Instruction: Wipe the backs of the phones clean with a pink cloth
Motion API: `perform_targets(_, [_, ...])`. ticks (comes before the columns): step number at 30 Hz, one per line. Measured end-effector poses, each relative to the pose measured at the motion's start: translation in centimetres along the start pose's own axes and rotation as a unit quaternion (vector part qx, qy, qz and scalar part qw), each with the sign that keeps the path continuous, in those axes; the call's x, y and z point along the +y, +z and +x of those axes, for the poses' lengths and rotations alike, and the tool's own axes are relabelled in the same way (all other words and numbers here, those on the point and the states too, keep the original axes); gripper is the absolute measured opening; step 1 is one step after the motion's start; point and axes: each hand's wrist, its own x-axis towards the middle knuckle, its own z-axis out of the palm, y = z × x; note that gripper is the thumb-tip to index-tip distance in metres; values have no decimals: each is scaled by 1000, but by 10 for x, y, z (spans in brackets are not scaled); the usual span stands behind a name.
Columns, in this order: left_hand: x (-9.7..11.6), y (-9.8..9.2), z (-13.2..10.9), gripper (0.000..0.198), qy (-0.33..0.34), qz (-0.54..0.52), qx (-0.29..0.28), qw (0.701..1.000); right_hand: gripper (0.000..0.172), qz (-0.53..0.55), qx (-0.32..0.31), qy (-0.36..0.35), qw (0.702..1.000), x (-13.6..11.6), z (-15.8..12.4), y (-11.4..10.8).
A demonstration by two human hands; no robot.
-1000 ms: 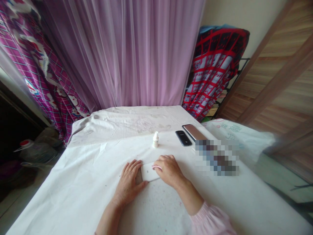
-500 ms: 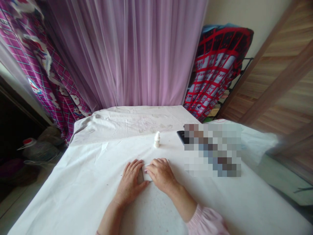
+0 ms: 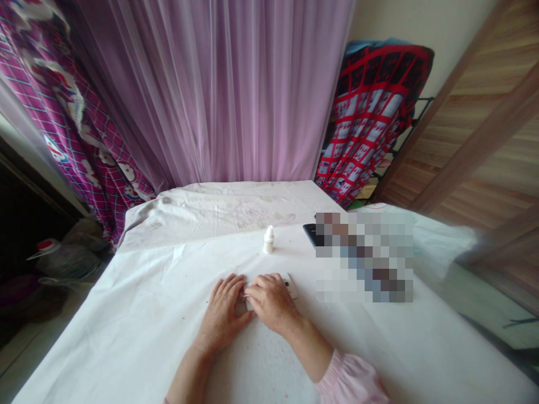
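Observation:
A flat white slab (image 3: 292, 287), like a phone, lies on the white table covering under both my hands. A small dark round spot shows near its right end. My left hand (image 3: 223, 308) rests flat at its left end, fingers stretched forward and thumb out to the right. Over the middle of the slab my right hand (image 3: 273, 301) is curled, thumb and fingertips pressed together close to the left fingers. Whatever is in that pinch is hidden. A small white dropper-type bottle (image 3: 269, 241) stands upright just beyond my hands.
A black phone-like object (image 3: 311, 233) lies at the right, partly covered by a blurred-out patch. The white-covered table (image 3: 126, 325) reaches back to a purple curtain (image 3: 236, 90). Left of the table, on the floor, stands a large clear jug (image 3: 63, 258) with a red cap.
My right hand has slid a little left along the slab, uncovering its right end with the dark spot. My left hand has stayed almost in place.

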Motion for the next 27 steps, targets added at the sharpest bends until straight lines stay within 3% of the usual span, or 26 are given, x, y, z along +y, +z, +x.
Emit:
perform_targets(13, [0, -1, 0, 57, 2, 18, -2, 1000, 17, 1, -72, 79, 994, 21, -2, -34])
perform_targets(27, [0, -3, 0, 56, 2, 11, -12, 1000, 12, -15, -78, 174, 982, 52, -13, -53])
